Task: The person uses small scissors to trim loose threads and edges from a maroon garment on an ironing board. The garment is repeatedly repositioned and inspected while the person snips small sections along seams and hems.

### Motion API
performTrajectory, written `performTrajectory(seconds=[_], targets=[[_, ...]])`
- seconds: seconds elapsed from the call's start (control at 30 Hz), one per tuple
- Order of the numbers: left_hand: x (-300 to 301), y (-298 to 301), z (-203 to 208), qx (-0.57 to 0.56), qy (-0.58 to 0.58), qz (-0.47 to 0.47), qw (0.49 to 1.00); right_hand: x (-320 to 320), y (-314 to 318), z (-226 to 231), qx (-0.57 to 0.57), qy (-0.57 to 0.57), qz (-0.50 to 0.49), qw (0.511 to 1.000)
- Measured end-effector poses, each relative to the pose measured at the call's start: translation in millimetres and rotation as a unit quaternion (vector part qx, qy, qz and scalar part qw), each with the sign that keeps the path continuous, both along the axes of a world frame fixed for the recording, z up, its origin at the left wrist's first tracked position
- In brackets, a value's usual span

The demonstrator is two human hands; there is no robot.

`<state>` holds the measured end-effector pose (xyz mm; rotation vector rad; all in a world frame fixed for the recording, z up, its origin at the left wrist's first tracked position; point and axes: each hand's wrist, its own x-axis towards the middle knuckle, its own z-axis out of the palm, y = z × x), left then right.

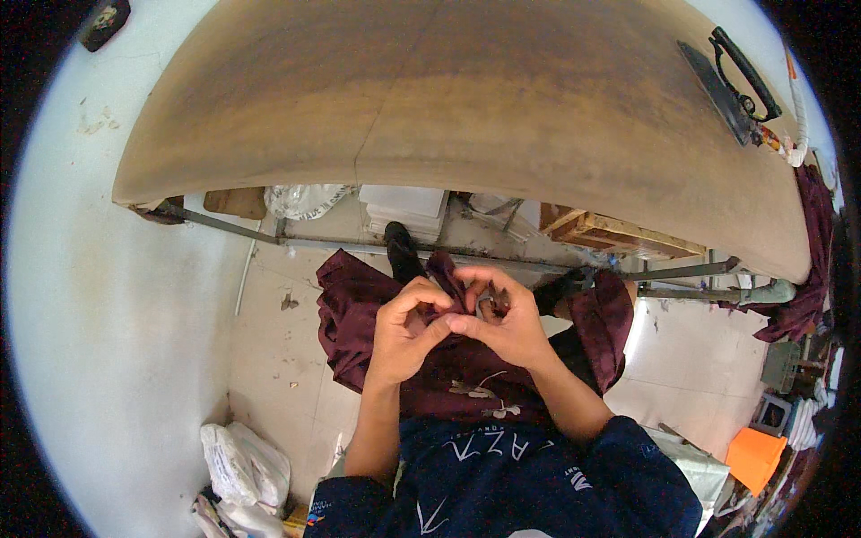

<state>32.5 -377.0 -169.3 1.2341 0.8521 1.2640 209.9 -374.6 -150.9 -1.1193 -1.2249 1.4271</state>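
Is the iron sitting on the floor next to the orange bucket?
No, the iron rests on the far right of the brown ironing table, well above the orange bucket on the floor.

Two hands: left hand [405,332] and right hand [502,325], both pinching one maroon garment [359,309]. One wooden surface [466,108] carrying one flat iron [731,81] with one cord [796,117]. One dark object [103,22] at the upper left. Two dark shoes [401,251] [558,289] on the floor. One orange bucket [753,457] at the lower right. One further maroon cloth [812,269] hanging at the right edge. One heap of white bags [242,475] at the lower left.
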Motion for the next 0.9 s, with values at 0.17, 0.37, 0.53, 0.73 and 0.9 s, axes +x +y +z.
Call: performTrajectory(seconds=[0.17,0.37,0.53,0.73,0.9], targets=[[-17.3,2.3,-1.5,-0.02,-0.206,0.001,0.978,11.8,8.4,-34.8,-0.011,-0.046,-0.079,0.996],[-23.2,-3.4,-2.3,-0.038,-0.254,-0.04,0.966,12.5,-0.7,-19.5,0.027,-0.142,-0.175,0.974],[-18.6,-1.4,14.9,0.005,-0.114,-0.074,0.991,24.2,21.4,-6.2,0.219,-0.237,-0.096,0.942],[-22.0,9.6,20.4,0.165,0.34,0.262,0.888,18.2,22.4,-29.0,0.018,-0.102,-0.075,0.992],[-25.0,6.4,1.1,0.209,0.353,0.436,0.801,-2.6,-12.9,-40.0,0.202,-0.122,-0.161,0.958]])
